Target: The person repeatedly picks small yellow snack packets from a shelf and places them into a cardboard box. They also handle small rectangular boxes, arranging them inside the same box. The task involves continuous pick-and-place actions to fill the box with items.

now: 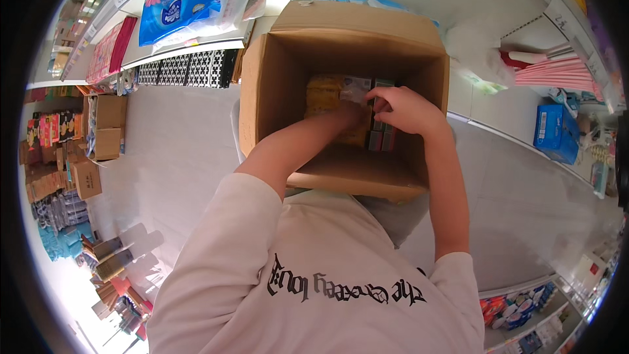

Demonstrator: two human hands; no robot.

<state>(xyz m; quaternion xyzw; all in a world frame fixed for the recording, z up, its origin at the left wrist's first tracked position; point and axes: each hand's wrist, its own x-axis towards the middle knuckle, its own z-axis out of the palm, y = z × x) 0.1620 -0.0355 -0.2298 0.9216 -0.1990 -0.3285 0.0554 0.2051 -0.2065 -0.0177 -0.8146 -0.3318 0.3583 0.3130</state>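
An open cardboard box (344,182) stands before me with its flaps spread. My left hand (356,114) reaches down inside it, over yellow plastic-wrapped packs (322,93). Its fingers are in shadow and blurred, so any hold on something is hidden. To its right, my right hand (405,108) hovers over a row of small dark boxes (375,140) at the bottom of the carton. The thumb and forefinger there are apart, with nothing plainly held. A pale grey-white package (356,87) lies at the far end of the yellow packs, close to both hands.
A shelf on the left holds a blue plastic pack (182,2) and black-and-white patterned goods (182,69). Pink items (557,71) and a blue box (556,132) sit on the right shelf. Cardboard boxes (109,128) stand across the grey floor (172,142).
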